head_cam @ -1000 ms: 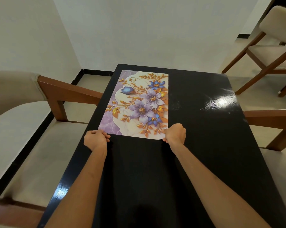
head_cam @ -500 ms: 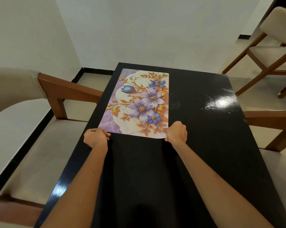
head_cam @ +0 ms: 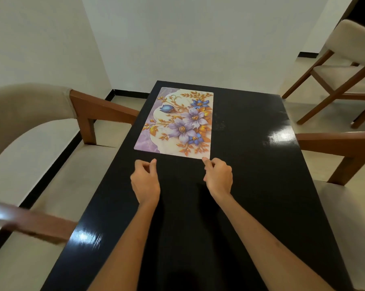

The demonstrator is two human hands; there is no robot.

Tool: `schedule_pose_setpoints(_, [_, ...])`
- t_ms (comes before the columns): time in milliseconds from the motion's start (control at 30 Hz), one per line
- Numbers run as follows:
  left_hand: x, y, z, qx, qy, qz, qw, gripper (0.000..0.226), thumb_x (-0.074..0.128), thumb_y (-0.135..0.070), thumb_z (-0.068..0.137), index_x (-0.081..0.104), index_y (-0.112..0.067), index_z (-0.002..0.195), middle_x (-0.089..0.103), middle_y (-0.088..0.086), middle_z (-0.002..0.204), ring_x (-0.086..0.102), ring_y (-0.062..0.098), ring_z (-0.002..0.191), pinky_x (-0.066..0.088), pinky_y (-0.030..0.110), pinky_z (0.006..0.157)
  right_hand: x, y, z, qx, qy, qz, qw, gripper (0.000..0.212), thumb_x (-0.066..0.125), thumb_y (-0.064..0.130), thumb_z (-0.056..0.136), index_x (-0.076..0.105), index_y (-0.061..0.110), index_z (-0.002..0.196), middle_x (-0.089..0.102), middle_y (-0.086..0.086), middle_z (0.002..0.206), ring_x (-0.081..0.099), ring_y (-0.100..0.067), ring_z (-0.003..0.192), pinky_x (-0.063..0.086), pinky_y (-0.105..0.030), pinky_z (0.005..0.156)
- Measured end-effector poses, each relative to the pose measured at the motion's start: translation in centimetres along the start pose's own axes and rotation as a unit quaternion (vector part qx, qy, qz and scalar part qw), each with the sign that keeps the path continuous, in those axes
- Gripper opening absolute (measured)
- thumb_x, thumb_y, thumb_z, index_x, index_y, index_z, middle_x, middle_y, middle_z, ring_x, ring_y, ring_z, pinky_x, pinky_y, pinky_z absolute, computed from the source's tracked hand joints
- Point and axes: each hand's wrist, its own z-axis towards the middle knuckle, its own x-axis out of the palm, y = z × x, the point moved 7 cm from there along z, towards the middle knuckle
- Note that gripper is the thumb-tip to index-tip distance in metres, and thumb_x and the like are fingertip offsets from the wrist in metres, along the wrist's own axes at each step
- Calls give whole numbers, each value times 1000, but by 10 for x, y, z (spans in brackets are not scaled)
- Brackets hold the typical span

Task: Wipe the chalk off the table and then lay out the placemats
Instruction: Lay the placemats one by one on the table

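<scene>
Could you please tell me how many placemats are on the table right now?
1: a floral placemat lies flat on the far left part of the black table. Others may be out of view.

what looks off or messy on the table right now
Little stands out. The floral placemat lies flat on the black table, roughly square to its edges. A faint pale speckled smudge shows just right of it, possibly leftover chalk.
</scene>
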Motion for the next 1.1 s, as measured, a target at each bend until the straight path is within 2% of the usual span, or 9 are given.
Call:
schedule_pose_setpoints(100, [-29, 14, -48, 1, -6, -10, 1000, 23, 53, -36, 95, 53, -14, 88, 60, 4, 75, 60, 13, 67, 46, 24, 61, -4, -4, -49, -36, 31, 1, 999, 35, 51, 39, 98, 63, 11, 82, 67, -6, 68, 64, -14, 60, 50, -29, 60])
schedule_pose_setpoints(200, [-64, 30, -96, 5, -19, -25, 999, 27, 53, -37, 95, 54, -12, 85, 61, 5, 72, 59, 15, 64, 46, 23, 56, -6, -10, -102, -70, 69, -2, 995, 34, 52, 39, 97, 63, 11, 82, 66, -5, 65, 64, -15, 56, 57, -35, 63])
schedule_pose_setpoints(367, [-126, 66, -165, -14, -46, -47, 998, 29, 53, -38, 95, 56, -11, 83, 61, 4, 69, 60, 20, 60, 53, 37, 60, 5, -15, -194, -116, 142, -1, 983, 33, 53, 37, 97, 62, 12, 78, 65, -5, 58, 63, -17, 51, 58, -39, 66])
schedule_pose_setpoints(533, [-206, 112, -220, -45, -96, -47, 993, 27, 49, -39, 96, 54, -17, 80, 61, 1, 67, 60, 24, 59, 53, 46, 62, 37, -5, -294, -150, 236, -14, 960, 33, 52, 37, 98, 65, 10, 84, 64, -3, 58, 59, -12, 45, 53, -26, 55])
schedule_pose_setpoints(633, [-257, 141, -246, -65, -130, -58, 988, 23, 46, -34, 98, 52, -20, 81, 58, -2, 64, 57, 21, 58, 53, 44, 60, 55, 3, -353, -173, 282, -2, 944, 33, 53, 36, 98, 64, 10, 81, 64, -4, 55, 60, -18, 44, 56, -33, 62])
schedule_pose_setpoints(767, [-330, 179, -287, -65, -169, -70, 981, 17, 43, -24, 101, 52, -17, 89, 56, 2, 68, 55, 18, 63, 48, 34, 64, 76, 5, -436, -187, 324, 10, 927, 33, 53, 30, 98, 64, 4, 80, 66, -12, 57, 64, -31, 51, 56, -37, 66])
schedule_pose_setpoints(900, [-390, 231, -327, -101, -172, -78, 977, 13, 42, -21, 101, 51, -22, 91, 59, 6, 79, 59, 27, 69, 53, 39, 67, 91, -7, -510, -172, 338, 23, 925, 30, 53, 24, 98, 64, 2, 80, 66, -17, 61, 59, -25, 46, 49, -28, 51])
schedule_pose_setpoints(1033, [-451, 285, -369, -128, -140, -68, 979, 11, 45, -8, 97, 55, -13, 95, 58, 6, 81, 57, 21, 62, 47, 26, 56, 113, -32, -580, -128, 352, 34, 926, 25, 56, 10, 94, 61, -2, 72, 62, -18, 56, 53, -16, 36, 38, -20, 39])
schedule_pose_setpoints(1100, [-479, 319, -389, -148, -114, -50, 981, 15, 49, -1, 92, 55, -9, 104, 58, 5, 84, 60, 24, 72, 48, 30, 65, 125, -49, -613, -86, 364, 47, 926, 24, 58, 2, 92, 57, 2, 68, 57, -13, 53, 49, -9, 30, 37, -18, 33])
